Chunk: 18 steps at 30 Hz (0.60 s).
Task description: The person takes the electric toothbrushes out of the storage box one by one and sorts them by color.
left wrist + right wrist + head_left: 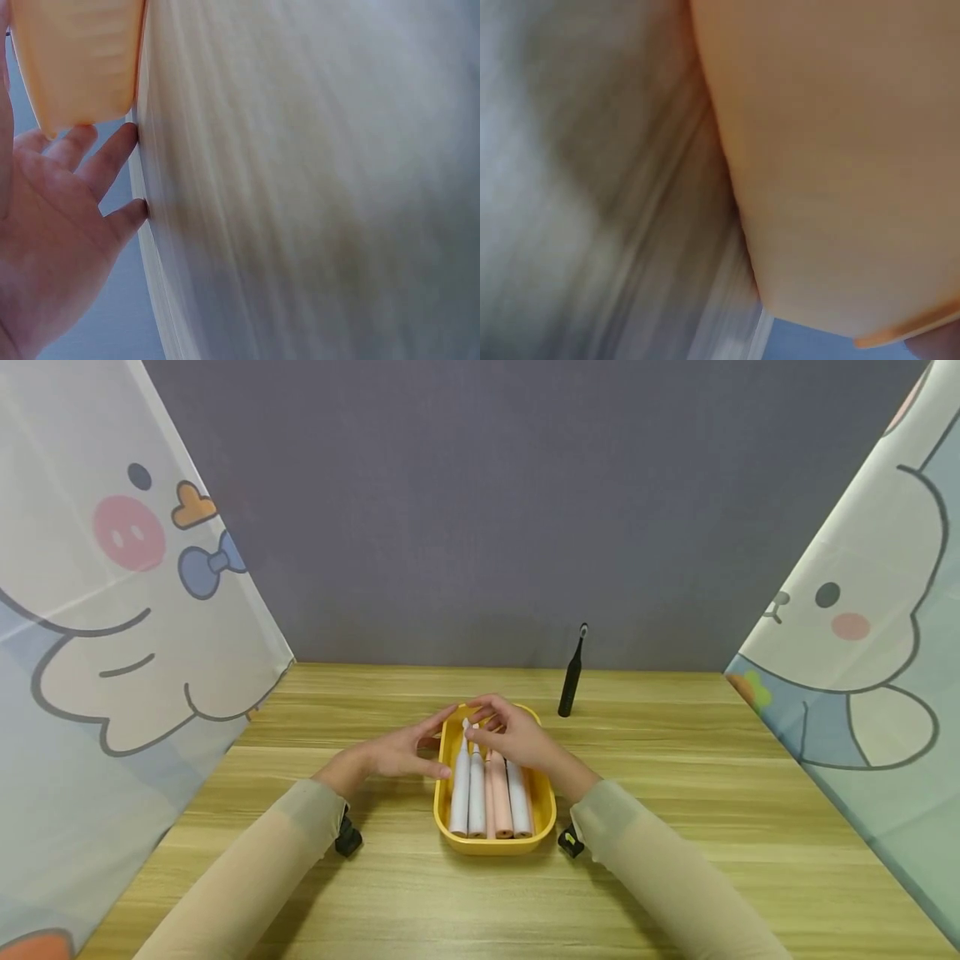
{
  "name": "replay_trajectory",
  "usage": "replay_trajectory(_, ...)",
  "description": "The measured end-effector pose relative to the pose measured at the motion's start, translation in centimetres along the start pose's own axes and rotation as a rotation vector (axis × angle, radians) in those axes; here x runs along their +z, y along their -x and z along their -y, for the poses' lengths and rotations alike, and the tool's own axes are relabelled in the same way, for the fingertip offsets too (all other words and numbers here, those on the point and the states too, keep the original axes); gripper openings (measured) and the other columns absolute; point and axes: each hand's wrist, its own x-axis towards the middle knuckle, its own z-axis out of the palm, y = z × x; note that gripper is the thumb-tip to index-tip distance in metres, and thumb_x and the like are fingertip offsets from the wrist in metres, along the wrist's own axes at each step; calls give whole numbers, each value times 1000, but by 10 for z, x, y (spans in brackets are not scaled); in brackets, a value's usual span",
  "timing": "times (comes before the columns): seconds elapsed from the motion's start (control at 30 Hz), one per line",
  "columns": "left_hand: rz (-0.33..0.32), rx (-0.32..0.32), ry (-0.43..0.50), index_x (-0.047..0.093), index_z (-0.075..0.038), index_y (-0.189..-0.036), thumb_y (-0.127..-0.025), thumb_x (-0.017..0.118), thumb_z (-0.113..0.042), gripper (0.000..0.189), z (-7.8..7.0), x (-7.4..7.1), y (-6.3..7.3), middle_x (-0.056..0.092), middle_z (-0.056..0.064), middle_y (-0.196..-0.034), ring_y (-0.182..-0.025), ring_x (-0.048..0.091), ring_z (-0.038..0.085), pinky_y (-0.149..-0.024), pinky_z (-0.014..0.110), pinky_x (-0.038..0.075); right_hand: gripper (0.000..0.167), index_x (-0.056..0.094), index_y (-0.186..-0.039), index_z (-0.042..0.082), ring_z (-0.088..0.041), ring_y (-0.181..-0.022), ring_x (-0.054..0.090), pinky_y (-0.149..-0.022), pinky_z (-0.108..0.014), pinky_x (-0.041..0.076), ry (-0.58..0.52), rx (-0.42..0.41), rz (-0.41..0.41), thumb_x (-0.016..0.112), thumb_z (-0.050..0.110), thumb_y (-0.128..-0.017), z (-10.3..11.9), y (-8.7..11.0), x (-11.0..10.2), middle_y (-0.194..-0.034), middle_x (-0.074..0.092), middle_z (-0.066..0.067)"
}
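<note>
A yellow bin holds several electric toothbrushes lying side by side, white and pink, handle ends toward me. My left hand is at the bin's left side, fingers spread, thumb reaching over the rim beside the leftmost white electric toothbrush. In the left wrist view, the left fingers are extended at the bin's end. Over the bin's far end, my right hand pinches that white toothbrush near its head with thumb and fingers. The right wrist view shows mostly the bin's side wall.
A black electric toothbrush stands upright on the wooden table, behind and right of the bin. A grey panel closes the back. Cartoon-printed curtains hang at both sides.
</note>
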Motion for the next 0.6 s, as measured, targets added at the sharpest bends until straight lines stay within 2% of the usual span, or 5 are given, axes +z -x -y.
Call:
replay_trajectory(0.1, 0, 1, 0, 1, -43, -177, -91, 87, -56, 122, -1, -1, 1, 20, 13, -184, -164, 35, 41, -129, 71, 32, 52, 58, -155, 16, -21, -107, 69, -82, -34, 58, 23, 4, 20, 73, 31, -108, -1, -1, 0, -138, 71, -10)
replay_trajectory(0.23, 4, 11, 6, 0, -38, -178, -92, 87, -54, 123, -2, -1, 2, 20, 13, -184, -164, 35, 42, -129, 71, 34, 52, 59, -155, 16, -22, -102, 69, -81, -34, 58, 54, -1, 59, 73, 31, -107, 0, -2, 0, -136, 71, -11)
replay_trajectory(0.4, 6, 9, 6, 0, -37, -178, -93, 87, -53, 122, -3, -1, 3, 17, 11, -185, -165, 34, 42, -129, 70, 34, 50, 61, -154, 19, -21, -103, 68, -86, -36, 59, 105, -4, 116, 73, 31, -108, -2, -5, 1, -136, 71, -11)
replay_trajectory(0.6, 4, 1, 3, 2, -40, -177, -93, 87, -53, 121, -1, -1, 1, 17, 11, -185, -165, 33, 41, -129, 71, 33, 48, 62, -152, 22, -21, -111, 69, -98, -43, 61, 188, 10, 174, 73, 36, -107, -2, -6, 4, -141, 70, -12)
